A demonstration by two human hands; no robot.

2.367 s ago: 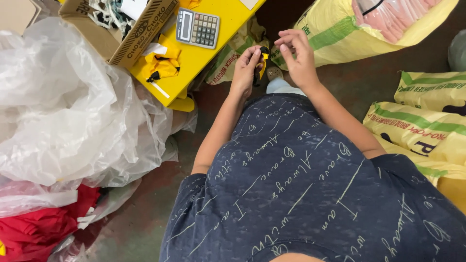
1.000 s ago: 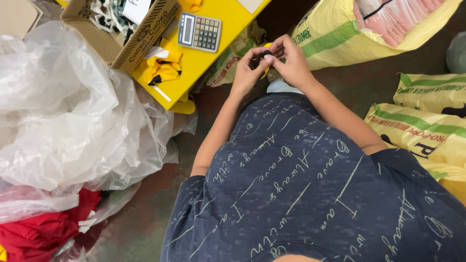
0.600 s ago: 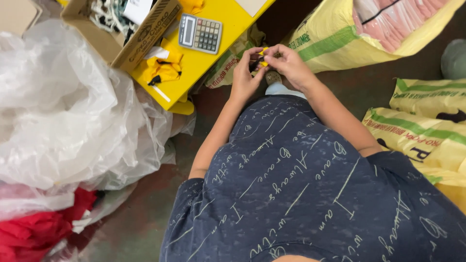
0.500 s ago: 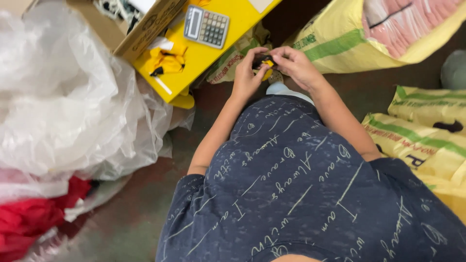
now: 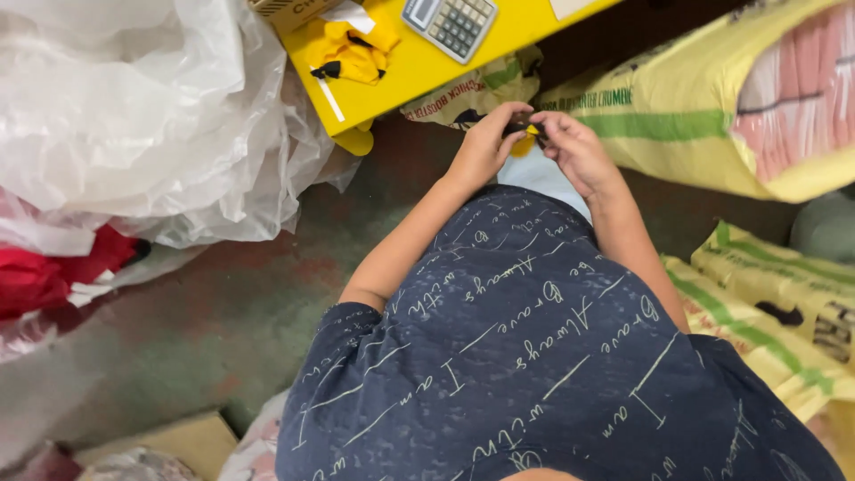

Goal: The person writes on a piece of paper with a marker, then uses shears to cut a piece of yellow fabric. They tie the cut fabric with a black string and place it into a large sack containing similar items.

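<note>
Worn concrete flooring (image 5: 205, 330), stained green and reddish, is filling the lower left of the head view, with crumpled clear plastic sheeting (image 5: 134, 116) heaped on it along the left edge and a bit of red fabric (image 5: 44, 276) showing under that heap. At the top edge a yellow tabletop (image 5: 419, 71) is carrying a grey calculator (image 5: 448, 22) near its middle and a small pile of yellow-and-black pieces (image 5: 349, 49) toward its left corner. Just below the table's near edge the person, in a dark blue patterned shirt (image 5: 534, 356), is bringing both hands together above the lap. The left hand (image 5: 485, 142) is curling nearly closed, its fingertips pinching one end of a small yellow-and-black piece (image 5: 525, 130); the right hand (image 5: 577, 151) is likewise pinching the other end, its fingers bent tight. That piece is sitting between the two hands, mostly hidden by the fingers. Yellow woven sacks (image 5: 704, 134) with green stripes are lying along the right side, one showing pink contents.
</note>
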